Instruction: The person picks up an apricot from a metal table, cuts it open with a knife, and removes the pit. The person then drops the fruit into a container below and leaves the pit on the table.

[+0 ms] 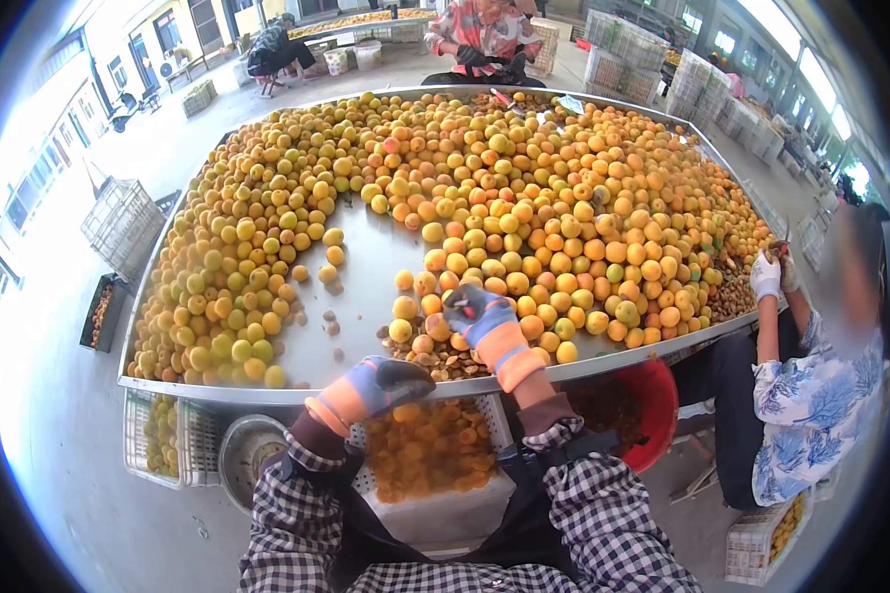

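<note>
Both my hands wear orange and grey gloves with dark fingertips. My left hand (374, 387) is over the near edge of the metal table (366, 267), above a white crate (500, 423) of orange fruit halves; its fingers are pressed together, and anything in them is hidden. My right hand (489, 326) is curled closed above the table, with a small dark red thing partly showing in it, too small to name. Close by lie brown pits (450, 364) and whole yellow-orange fruits (564, 257), heaped widely across the table.
A red bucket (658, 415) is right of the crate, a metal bowl (247, 455) left. At the right sits a co-worker (811, 385) with hands by the table edge. Another person (485, 44) is across the table. White crates (124, 227) stand at the left.
</note>
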Demonstrator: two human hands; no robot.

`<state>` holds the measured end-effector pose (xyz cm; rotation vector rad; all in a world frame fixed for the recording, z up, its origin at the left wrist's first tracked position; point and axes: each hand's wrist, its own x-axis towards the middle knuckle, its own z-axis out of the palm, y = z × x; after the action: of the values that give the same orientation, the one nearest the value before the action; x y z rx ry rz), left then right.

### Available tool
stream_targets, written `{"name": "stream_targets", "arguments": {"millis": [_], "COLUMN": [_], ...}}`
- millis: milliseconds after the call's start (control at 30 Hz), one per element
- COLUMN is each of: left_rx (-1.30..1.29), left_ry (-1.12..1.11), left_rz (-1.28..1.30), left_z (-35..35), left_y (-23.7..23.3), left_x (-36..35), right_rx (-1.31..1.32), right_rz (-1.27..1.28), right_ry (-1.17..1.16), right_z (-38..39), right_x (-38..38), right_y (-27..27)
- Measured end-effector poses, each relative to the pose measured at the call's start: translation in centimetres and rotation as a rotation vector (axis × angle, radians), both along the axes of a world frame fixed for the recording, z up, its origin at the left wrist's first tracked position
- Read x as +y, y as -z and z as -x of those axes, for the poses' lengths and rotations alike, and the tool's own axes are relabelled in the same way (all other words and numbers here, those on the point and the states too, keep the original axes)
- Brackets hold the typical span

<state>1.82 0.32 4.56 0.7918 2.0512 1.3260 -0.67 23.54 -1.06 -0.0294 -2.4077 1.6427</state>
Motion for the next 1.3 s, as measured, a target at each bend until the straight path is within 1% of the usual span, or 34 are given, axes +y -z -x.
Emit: {"name": "stream_targets", "arguments": {"millis": [33, 67, 100, 133, 167, 200, 233, 267, 300, 333, 367, 400, 433, 467, 500, 567, 633, 700, 733, 767, 833, 867, 900, 933, 967, 1033, 1067, 1100, 1167, 1200, 1233, 1300], "left_rx": [-0.021, -0.024, 0.039, 0.105, 0.108, 0.180, 0.249, 0.247, 0.254, 0.260, 0.266, 0.264, 0.301, 0.340, 0.343, 0.318, 0.286, 0.292, 0.314, 0.312, 0.389, 0.388, 0.406, 0.426, 0.428, 0.185, 0.237, 0.242, 0.179, 0.228, 0.228, 0.350], "left_ry": [-0.007, -0.013, -0.110, -0.205, -0.209, -0.269, -0.329, -0.335, -0.401, -0.466, -0.530, -0.536, -0.541, -0.546, -0.554, -0.560, -0.577, -0.559, -0.566, -0.571, -0.559, -0.565, -0.564, -0.562, -0.567, -0.554, -0.452, -0.453, -0.416, -0.410, -0.407, -0.428], "left_rz": [0.011, 0.011, 0.039, 0.068, 0.068, 0.099, 0.128, 0.126, 0.141, 0.158, 0.175, 0.171, 0.178, 0.187, 0.188, 0.115, 0.092, 0.178, 0.179, 0.175, 0.080, 0.074, 0.062, 0.050, 0.045, -0.314, -0.264, -0.266, -0.319, -0.317, -0.318, -0.315], "left_z": [-0.1, 0.0, 0.3, 0.7, 1.2, 1.8, 2.3, 2.7, 3.0, 3.1, 3.1, 3.1, 2.8, 2.6, 2.7, 3.2, 3.2, 3.3, 3.3, 3.5, 3.8, 3.9, 4.0, 4.0, 3.8, 3.2, 3.3, 3.1, 2.7, 3.1, 2.9, 2.6], "left_y": [0.3, 0.6, 1.0, 1.5, 2.0, 2.7, 3.5, 4.4, 5.6, 5.9, 6.1, 6.3, 5.0, 4.2, 4.4, 4.7, 4.7, 4.6, 4.2, 4.2, 4.3, 4.4, 4.4, 4.0, 3.7, 2.8, 2.4, 2.2, 2.0, 2.8, 2.7, 2.4], "left_x": [0.1, 0.1, 0.1, 0.0, -0.3, -0.7, -1.1, -1.5, -1.8, -1.9, -2.0, -2.0, -1.6, -1.4, -1.3, -1.3, -1.7, -2.0, -2.1, -2.4, -2.6, -2.7, -2.6, -2.5, -2.1, -1.3, -1.6, -1.6, -1.2, -1.1, -0.9, -0.3], "right_rx": [-0.081, -0.207, -0.205, -0.211, -0.216, -0.213, -0.157, -0.101, -0.046, -0.079, -0.080, -0.064, -0.045, 0.030, 0.035, -0.122, -0.111, -0.103, -0.102, -0.102, -0.066, -0.065, -0.042, -0.020, -0.017, -0.231, -0.279, -0.275, -0.367, -0.376, -0.375, 0.034], "right_rz": [-0.344, -0.459, -0.459, -0.555, -0.652, -0.653, -0.661, -0.671, -0.680, -0.620, -0.624, -0.654, -0.681, -0.707, -0.706, -0.866, -0.911, -0.865, -0.817, -0.684, -0.325, -0.331, 0.034, 0.399, 0.394, 0.418, 0.434, 0.432, 0.415, 0.397, 0.397, 0.317], "right_ry": [-0.025, -0.055, -0.062, -0.073, -0.080, -0.083, -0.034, 0.012, 0.059, 0.039, 0.034, -0.014, -0.063, -0.080, -0.085, -0.079, -0.105, -0.102, -0.092, -0.056, -0.100, -0.105, -0.179, -0.249, -0.253, -0.265, -0.266, -0.268, -0.248, -0.252, -0.249, -0.321], "right_z": [-0.5, -0.8, -0.7, -0.7, -0.6, -0.5, -0.4, -0.4, -0.4, 0.0, 0.1, 0.2, 0.4, 0.4, 0.7, 1.2, 1.4, 2.2, 1.9, 1.7, 2.0, 2.1, 2.2, 2.1, 1.8, 0.4, -0.2, -0.7, -1.4, -1.6, -1.5, -1.1], "right_x": [-0.8, -1.6, -2.0, -2.4, -2.8, -2.8, -2.8, -2.7, -2.6, -2.7, -2.9, -3.5, -4.3, -5.3, -6.4, -8.2, -8.8, -8.7, -8.3, -7.9, -6.8, -6.5, -6.4, -6.4, -6.2, -5.9, -5.9, -5.9, -5.6, -5.6, -5.6, -5.9], "right_y": [-0.8, -1.9, -1.9, -1.8, -1.8, -1.9, -2.0, -2.0, -2.0, -1.9, -1.6, -1.4, -1.3, -0.6, 0.0, 0.4, 1.1, 2.1, 1.3, 0.6, 1.3, 1.9, 2.4, 1.7, 1.1, -0.9, -1.9, -2.5, -3.5, -4.0, -3.2, -1.0]}}
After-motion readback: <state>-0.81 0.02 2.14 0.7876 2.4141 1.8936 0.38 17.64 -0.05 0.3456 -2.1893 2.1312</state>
